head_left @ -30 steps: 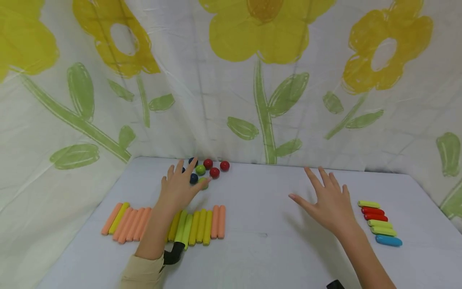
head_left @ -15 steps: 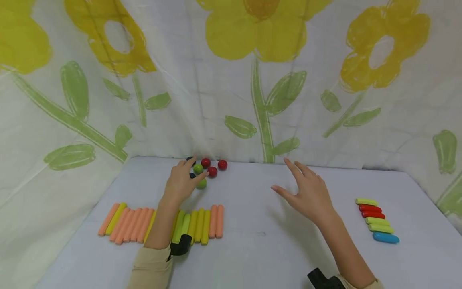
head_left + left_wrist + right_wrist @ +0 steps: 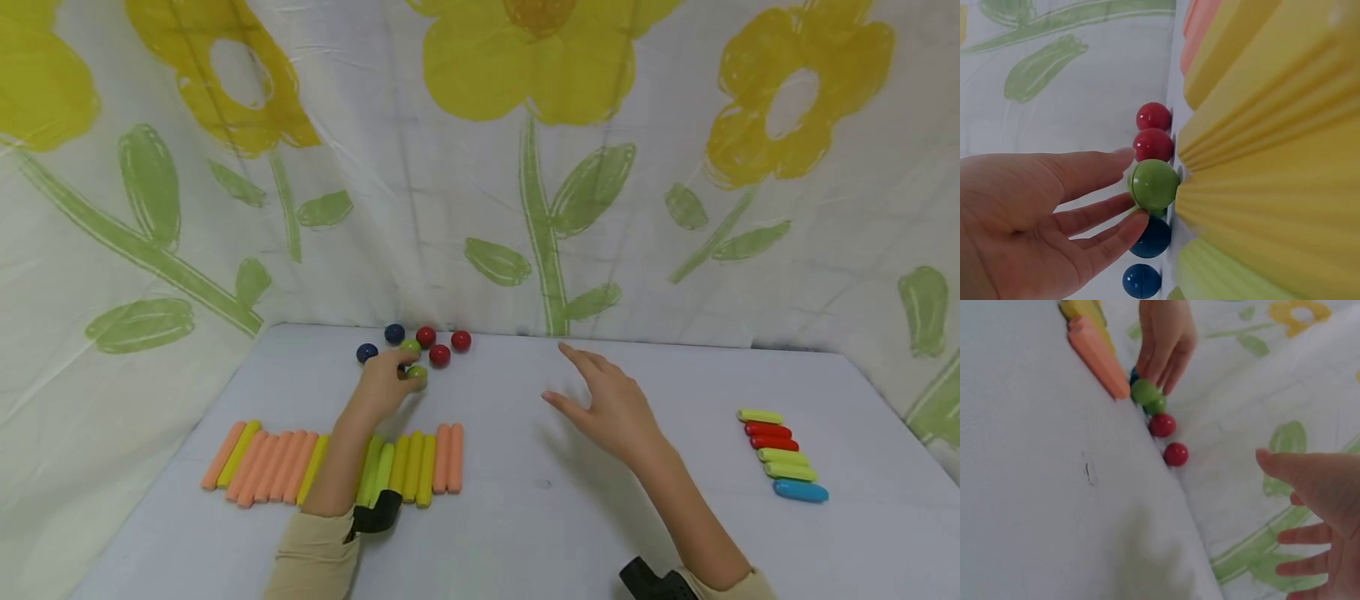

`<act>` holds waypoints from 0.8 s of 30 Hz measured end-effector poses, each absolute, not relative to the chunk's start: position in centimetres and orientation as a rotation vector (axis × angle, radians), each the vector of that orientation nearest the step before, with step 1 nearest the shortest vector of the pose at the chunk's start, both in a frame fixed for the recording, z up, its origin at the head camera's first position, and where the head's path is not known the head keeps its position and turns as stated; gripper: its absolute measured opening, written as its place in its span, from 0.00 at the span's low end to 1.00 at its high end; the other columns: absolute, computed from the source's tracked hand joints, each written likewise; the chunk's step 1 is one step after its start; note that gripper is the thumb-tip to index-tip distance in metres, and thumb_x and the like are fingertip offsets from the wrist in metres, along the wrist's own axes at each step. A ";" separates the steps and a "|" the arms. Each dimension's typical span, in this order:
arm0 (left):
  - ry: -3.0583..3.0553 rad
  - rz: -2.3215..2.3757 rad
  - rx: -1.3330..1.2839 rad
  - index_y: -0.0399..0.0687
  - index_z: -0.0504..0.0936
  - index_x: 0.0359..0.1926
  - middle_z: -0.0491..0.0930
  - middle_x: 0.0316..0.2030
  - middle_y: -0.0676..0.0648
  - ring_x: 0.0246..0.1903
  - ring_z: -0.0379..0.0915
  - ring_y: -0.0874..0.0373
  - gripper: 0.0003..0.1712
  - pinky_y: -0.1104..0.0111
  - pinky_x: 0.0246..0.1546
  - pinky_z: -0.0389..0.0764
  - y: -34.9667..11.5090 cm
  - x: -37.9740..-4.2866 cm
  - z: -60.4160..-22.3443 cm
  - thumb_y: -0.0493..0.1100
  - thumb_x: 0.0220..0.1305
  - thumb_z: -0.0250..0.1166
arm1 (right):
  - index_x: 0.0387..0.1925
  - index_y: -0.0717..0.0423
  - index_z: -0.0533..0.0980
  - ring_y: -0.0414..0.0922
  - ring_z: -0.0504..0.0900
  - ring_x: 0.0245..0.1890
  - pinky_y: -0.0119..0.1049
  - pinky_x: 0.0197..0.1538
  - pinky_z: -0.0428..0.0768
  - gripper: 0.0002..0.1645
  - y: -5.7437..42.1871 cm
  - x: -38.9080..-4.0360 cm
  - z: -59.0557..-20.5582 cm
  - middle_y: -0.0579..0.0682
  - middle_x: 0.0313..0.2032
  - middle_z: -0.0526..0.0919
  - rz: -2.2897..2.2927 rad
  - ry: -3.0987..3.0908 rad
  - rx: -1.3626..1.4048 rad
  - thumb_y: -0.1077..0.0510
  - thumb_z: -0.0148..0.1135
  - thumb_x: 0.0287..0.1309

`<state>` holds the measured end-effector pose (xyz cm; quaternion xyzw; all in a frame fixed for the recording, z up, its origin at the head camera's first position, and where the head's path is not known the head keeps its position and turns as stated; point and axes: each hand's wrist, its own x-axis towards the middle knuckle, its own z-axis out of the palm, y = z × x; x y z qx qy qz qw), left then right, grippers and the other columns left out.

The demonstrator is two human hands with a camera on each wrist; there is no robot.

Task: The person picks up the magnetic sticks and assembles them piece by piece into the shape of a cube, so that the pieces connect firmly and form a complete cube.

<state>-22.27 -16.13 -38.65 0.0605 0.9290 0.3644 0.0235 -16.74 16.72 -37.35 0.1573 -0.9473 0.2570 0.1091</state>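
Head view: here's the left hand [image 3: 379, 385], right at the nearer green ball [image 3: 1155, 184], thumb and fingers on either side; whether they pinch it, I can't tell. Red balls [image 3: 439, 357] sit just past it. Meanwhile the right hand [image 3: 611, 408] hovers over the white table [image 3: 510, 533], fingers spread, well apart from that green ball.

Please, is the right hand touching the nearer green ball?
Apart: the head view shows white table between the right hand and the nearer green ball.
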 end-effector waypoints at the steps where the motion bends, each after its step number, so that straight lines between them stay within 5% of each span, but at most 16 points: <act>1: 2.871 1.125 0.196 0.29 0.78 0.65 0.79 0.63 0.30 0.55 0.78 0.39 0.25 0.48 0.62 0.80 -16.1 -22.2 -38.8 0.35 0.71 0.67 | 0.77 0.55 0.68 0.68 0.78 0.65 0.68 0.62 0.78 0.43 16.6 -16.7 -37.5 0.67 0.68 0.77 0.763 -2.789 0.467 0.43 0.70 0.68; 15: 2.827 1.099 0.200 0.30 0.81 0.60 0.83 0.54 0.33 0.53 0.81 0.39 0.19 0.50 0.58 0.84 -15.3 -22.1 -39.4 0.34 0.70 0.68 | 0.73 0.57 0.73 0.60 0.76 0.70 0.59 0.70 0.75 0.39 13.6 -16.9 -40.4 0.58 0.68 0.79 0.943 -2.835 0.645 0.47 0.73 0.67; 24: 2.829 1.108 0.203 0.31 0.82 0.58 0.83 0.53 0.33 0.52 0.81 0.39 0.19 0.50 0.57 0.84 -15.2 -22.0 -39.3 0.34 0.70 0.69 | 0.75 0.60 0.69 0.58 0.74 0.70 0.60 0.72 0.71 0.50 10.2 -16.4 -43.0 0.56 0.72 0.75 1.322 -2.846 0.910 0.46 0.80 0.57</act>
